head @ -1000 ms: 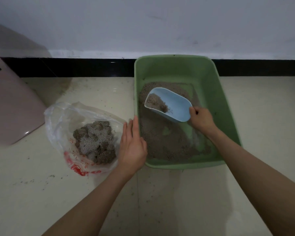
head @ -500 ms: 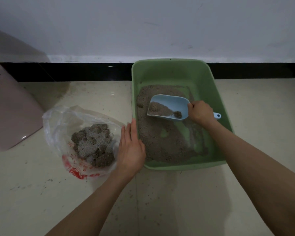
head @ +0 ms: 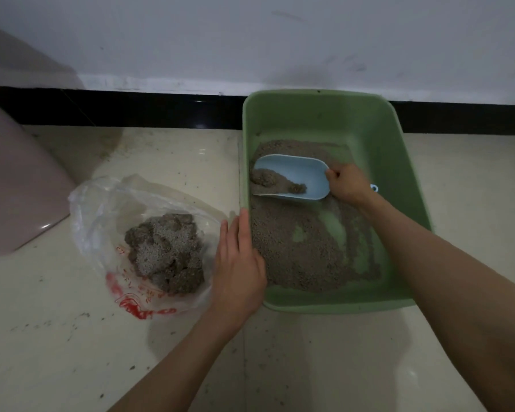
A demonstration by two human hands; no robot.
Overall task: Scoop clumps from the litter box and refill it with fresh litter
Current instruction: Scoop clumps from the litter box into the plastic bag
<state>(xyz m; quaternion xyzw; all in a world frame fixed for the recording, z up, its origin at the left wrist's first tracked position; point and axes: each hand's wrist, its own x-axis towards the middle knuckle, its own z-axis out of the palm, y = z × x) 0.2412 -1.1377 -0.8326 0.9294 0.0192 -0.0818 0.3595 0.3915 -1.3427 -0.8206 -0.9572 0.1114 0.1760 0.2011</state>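
We are looking down at a pale tiled floor [head: 57, 352] speckled with stray grains, running up to a white wall [head: 250, 40] with a black baseboard [head: 161, 110]. A pinkish rounded object [head: 15, 185] is sitting at the far left; we cannot tell what it is. A green litter box [head: 411, 179] is standing against the baseboard, right of centre, holding a thin layer of grey-brown litter [head: 304, 257] scraped bare in patches so the green bottom is showing. Lying on the floor just left of the box is a clear plastic bag [head: 101, 215] with red print, its mouth spread open around a heap of clumps [head: 167, 251]. We are resting the left hand [head: 238, 263] on the box's left rim, fingers straight and together, the thumb side reaching over the edge above the litter. We are gripping a light blue scoop [head: 298, 173] with the right hand [head: 348, 182], fingers curled tight around its handle. The scoop is lying inside the box near the left wall, its mouth pointing left and carrying litter and a small clump [head: 299, 188].
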